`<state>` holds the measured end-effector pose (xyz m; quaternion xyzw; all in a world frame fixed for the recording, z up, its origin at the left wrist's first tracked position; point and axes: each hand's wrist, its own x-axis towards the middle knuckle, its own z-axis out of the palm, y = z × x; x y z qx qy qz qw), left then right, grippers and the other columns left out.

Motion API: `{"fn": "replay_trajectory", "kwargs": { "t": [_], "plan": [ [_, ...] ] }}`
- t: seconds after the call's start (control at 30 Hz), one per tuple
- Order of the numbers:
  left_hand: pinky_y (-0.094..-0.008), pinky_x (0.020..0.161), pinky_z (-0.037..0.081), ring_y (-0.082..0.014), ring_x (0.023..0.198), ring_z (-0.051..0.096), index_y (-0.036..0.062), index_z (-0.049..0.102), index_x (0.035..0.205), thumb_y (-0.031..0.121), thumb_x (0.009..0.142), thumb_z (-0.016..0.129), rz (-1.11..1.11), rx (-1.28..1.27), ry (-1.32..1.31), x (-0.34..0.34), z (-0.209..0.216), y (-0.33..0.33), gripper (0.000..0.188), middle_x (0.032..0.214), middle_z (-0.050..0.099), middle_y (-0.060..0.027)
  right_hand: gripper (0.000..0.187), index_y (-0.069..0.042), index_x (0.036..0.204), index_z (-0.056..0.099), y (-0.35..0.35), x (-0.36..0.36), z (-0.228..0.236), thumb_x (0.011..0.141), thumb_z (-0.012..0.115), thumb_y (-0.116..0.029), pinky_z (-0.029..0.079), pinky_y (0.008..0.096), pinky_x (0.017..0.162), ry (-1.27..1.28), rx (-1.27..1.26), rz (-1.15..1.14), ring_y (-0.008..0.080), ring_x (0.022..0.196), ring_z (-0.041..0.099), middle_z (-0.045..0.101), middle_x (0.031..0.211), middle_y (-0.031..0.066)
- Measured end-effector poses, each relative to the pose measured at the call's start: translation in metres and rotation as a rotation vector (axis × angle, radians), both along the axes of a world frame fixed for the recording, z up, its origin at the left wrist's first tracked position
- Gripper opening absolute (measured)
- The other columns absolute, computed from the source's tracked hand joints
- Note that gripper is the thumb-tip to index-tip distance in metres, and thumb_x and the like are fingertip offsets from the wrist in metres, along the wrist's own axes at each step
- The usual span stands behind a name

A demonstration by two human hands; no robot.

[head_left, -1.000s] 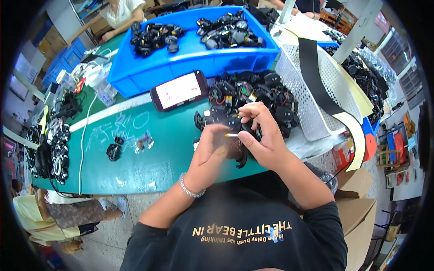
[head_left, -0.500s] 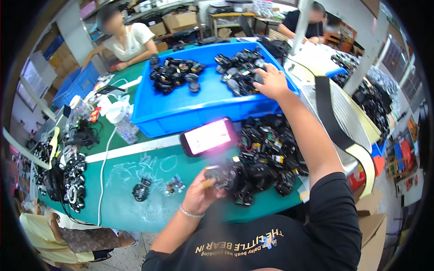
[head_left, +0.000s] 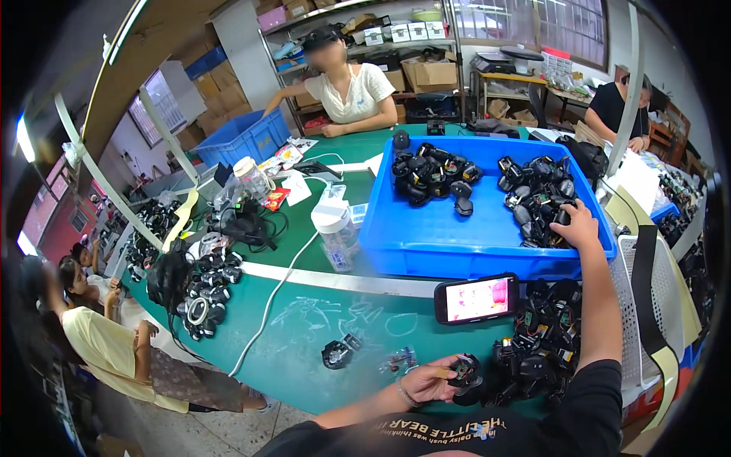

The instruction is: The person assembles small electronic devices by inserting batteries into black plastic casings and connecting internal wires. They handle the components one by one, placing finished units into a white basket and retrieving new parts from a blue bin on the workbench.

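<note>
My left hand (head_left: 429, 382) grips a small rounded black device (head_left: 466, 371) with its inner circuit board showing, held over the green table's near side. Beside it lies a heap of similar black devices (head_left: 533, 358), some with boards and wires bared. My right arm stretches forward into the blue bin (head_left: 426, 263). There my right hand (head_left: 579, 226) rests at a pile of black device parts (head_left: 537, 198), thumb and fingers apart, with nothing seen held. A second pile of black parts (head_left: 434, 171) sits in the bin's far left.
A phone with a lit screen (head_left: 477, 299) stands before the bin. Left of it are a single black device (head_left: 340, 352), a small clear bag (head_left: 400, 360), a white cable (head_left: 268, 312) and a plastic jar (head_left: 335, 232). A white basket (head_left: 636, 305) stands right. Co-workers sit across the table.
The view has swung left and up, so everything appears shifted right and lower. My left hand still holds the black device, its circuit board now visible. My right hand stays at the bin's right pile.
</note>
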<state>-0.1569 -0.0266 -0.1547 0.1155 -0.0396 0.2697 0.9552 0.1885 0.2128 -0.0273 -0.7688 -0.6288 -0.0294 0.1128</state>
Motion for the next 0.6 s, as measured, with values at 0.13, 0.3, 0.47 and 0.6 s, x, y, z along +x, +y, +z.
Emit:
{"fn": "replay_trajectory", "kwargs": {
  "t": [0.13,0.3,0.47,0.6],
  "plan": [
    [-0.0319,0.057,0.054,-0.0196,0.073,0.06,0.0059,0.032,0.133,0.002,0.089,0.05,0.033,-0.116,0.079,0.003,0.014,-0.004,0.048,0.102,0.056,-0.0153,0.064,-0.023,0.123,0.059,0.001,0.002,-0.001,0.065,0.073,-0.048,0.036,0.0496,0.1,-0.005,0.007,-0.002,0.0304,0.129,0.04,0.038,0.143,0.0156],
    [-0.0345,0.06,0.057,-0.0227,0.078,0.063,0.0053,0.034,0.132,0.002,0.089,0.049,0.026,-0.115,0.105,0.003,0.012,0.001,0.046,0.104,0.056,-0.0164,0.064,-0.022,0.123,0.059,0.001,0.003,0.0,0.066,0.073,-0.047,0.037,0.0465,0.1,-0.005,0.033,0.003,0.0322,0.128,0.041,0.039,0.141,0.0177],
    [-0.0355,0.062,0.058,-0.0243,0.08,0.064,0.004,0.035,0.13,0.002,0.088,0.048,0.045,-0.098,0.06,0.001,-0.001,-0.001,0.043,0.106,0.056,-0.0177,0.064,-0.021,0.123,0.059,0.001,0.0,-0.002,0.066,0.073,-0.046,0.037,0.0438,0.1,0.008,0.029,0.008,0.0313,0.128,0.041,0.039,0.142,0.0173],
    [-0.0358,0.062,0.059,-0.0243,0.08,0.065,0.0031,0.035,0.129,0.001,0.088,0.047,0.102,-0.111,0.107,0.0,0.011,-0.005,0.042,0.107,0.056,-0.0185,0.068,-0.02,0.124,0.058,0.001,0.003,-0.007,0.065,0.072,-0.049,0.036,0.0468,0.1,0.012,0.03,0.017,0.0306,0.129,0.04,0.037,0.143,0.0168]
  ]
}}
